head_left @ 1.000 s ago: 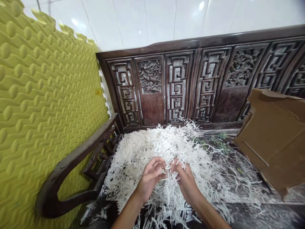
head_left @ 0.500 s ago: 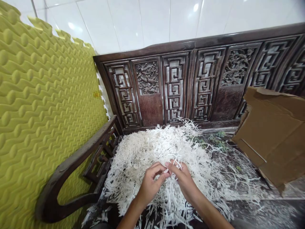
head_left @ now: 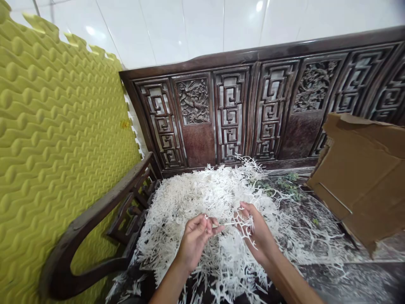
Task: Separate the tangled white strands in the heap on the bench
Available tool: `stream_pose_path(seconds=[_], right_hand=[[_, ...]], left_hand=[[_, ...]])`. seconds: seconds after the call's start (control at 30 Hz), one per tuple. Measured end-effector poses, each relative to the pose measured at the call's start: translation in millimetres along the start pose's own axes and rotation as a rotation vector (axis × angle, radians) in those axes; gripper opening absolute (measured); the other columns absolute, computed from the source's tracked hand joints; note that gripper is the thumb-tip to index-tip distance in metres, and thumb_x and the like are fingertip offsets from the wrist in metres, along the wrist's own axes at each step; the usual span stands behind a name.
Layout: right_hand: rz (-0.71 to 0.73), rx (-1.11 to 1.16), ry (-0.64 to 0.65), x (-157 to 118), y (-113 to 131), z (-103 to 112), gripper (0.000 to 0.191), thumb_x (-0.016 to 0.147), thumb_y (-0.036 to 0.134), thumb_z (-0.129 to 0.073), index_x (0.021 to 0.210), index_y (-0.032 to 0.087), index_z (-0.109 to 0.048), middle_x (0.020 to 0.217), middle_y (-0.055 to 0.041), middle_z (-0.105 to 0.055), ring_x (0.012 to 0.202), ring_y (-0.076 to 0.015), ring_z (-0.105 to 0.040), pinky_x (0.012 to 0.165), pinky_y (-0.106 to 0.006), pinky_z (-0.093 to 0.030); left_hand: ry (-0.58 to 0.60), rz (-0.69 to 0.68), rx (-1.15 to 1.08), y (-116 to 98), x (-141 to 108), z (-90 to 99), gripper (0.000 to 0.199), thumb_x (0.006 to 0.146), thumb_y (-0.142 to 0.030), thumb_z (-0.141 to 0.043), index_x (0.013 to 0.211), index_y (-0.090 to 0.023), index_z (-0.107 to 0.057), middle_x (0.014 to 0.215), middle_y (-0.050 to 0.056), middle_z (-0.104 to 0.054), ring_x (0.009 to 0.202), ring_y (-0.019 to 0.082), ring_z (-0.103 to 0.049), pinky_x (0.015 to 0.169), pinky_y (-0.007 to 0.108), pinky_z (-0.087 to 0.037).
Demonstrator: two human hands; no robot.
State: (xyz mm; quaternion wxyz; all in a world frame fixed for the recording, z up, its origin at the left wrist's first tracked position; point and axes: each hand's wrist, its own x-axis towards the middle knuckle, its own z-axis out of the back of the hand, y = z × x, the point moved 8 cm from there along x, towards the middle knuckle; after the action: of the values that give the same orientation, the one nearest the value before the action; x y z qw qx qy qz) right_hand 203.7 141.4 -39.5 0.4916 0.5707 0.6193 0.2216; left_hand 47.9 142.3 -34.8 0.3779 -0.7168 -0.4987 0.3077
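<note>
So the big thing here is the worktop (head_left: 199, 145), dark wood with carved lattice panels along the back and a chunky curved armrest (head_left: 85, 219) at one end. Past that armrest there's a huge yellow foam mat (head_left: 63, 139) standing up, and a white tiled wall (head_left: 202, 29) runs behind everything. Next size down is the heap of white sprigs (head_left: 190, 194), piled on the worktop near the armrest, loose bits straggling off the other way. A torn flap of cardboard (head_left: 363, 185) sits at the right. Then the hands, both out over the heap: the left hand (head_left: 194, 236) is curled nearly closed, thumb and fingers pinching a stem, while the right hand (head_left: 259, 230) is half open, with branches draped across its fingers; can't tell how firmly it grips, if at all. Some green sprigs (head_left: 292, 188) lie just past the heap. Smallest is the single white sprig (head_left: 245, 228) itself, bare stem at the left hand, forked end at the right. Looks to me like the step in hand is working that one piece between both hands, and I'd say the next move calls for a steady left pinch and a gentle right, since those thin branches probably snag easily.
</note>
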Motion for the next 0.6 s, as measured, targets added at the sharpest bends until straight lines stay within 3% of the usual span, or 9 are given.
stream_pose_path(seconds=[0.1, 0.17, 0.27, 0.37, 0.47, 0.6], right_hand=[[-0.052, 0.028, 0.037, 1, 3, 0, 0.041, 0.074, 0.049, -0.066, 0.059, 0.019, -0.043, 0.059, 0.0030, -0.042, 0.054, -0.0109, -0.039, 0.056, -0.025, -0.040], [-0.052, -0.002, 0.033, 2, 0, 0, 0.039, 0.075, 0.050, -0.065, 0.061, 0.019, -0.046, 0.064, 0.0026, -0.044, 0.057, -0.0109, -0.039, 0.056, -0.024, -0.038], [-0.024, -0.072, -0.027, 4, -9, 1, 0.035, 0.073, 0.050, -0.069, 0.068, 0.019, -0.052, 0.072, 0.0015, -0.045, 0.061, -0.0107, -0.039, 0.056, -0.023, -0.038], [-0.003, -0.076, -0.012, 6, -19, -5, 0.035, 0.069, 0.047, -0.074, 0.075, 0.019, -0.055, 0.070, 0.0024, -0.044, 0.056, -0.0092, -0.034, 0.051, -0.024, -0.032], [0.057, -0.064, 0.104, 3, -21, -18, 0.035, 0.069, 0.045, -0.074, 0.076, 0.019, -0.052, 0.061, 0.0044, -0.039, 0.050, -0.0087, -0.030, 0.047, -0.024, -0.025], [0.178, -0.121, 0.156, -6, -12, -26, 0.033, 0.072, 0.046, -0.072, 0.082, 0.018, -0.056, 0.061, 0.0040, -0.040, 0.053, -0.0097, -0.035, 0.047, -0.024, -0.026]], left_hand=[[-0.033, -0.024, 0.270, -4, 0, 4.6, 0.017, 0.082, -0.031, -0.066, 0.083, -0.015, -0.072, 0.082, 0.007, -0.065, 0.087, 0.020, -0.061, 0.090, 0.037, -0.048], [-0.064, -0.019, 0.424, -3, 2, 8.1, 0.032, 0.080, -0.033, -0.068, 0.108, -0.017, -0.070, 0.096, 0.009, -0.067, 0.095, 0.021, -0.060, 0.092, 0.037, -0.047], [-0.054, -0.021, 0.505, 0, 4, 6.2, 0.059, 0.078, -0.034, -0.070, 0.133, -0.023, -0.053, 0.117, 0.009, -0.062, 0.104, 0.022, -0.058, 0.094, 0.038, -0.046], [0.000, -0.041, 0.497, -1, 6, -2.4, 0.051, 0.083, -0.038, -0.065, 0.130, -0.023, -0.054, 0.122, 0.009, -0.060, 0.107, 0.021, -0.058, 0.095, 0.036, -0.046], [0.077, -0.083, 0.475, -5, 4, -14.0, 0.038, 0.092, -0.044, -0.048, 0.117, -0.019, -0.062, 0.119, 0.010, -0.061, 0.109, 0.022, -0.057, 0.094, 0.035, -0.046], [0.052, -0.225, 0.658, -18, -3, -22.6, 0.041, 0.083, -0.041, -0.064, 0.118, -0.019, -0.059, 0.116, 0.010, -0.061, 0.108, 0.022, -0.057, 0.093, 0.037, -0.045]])
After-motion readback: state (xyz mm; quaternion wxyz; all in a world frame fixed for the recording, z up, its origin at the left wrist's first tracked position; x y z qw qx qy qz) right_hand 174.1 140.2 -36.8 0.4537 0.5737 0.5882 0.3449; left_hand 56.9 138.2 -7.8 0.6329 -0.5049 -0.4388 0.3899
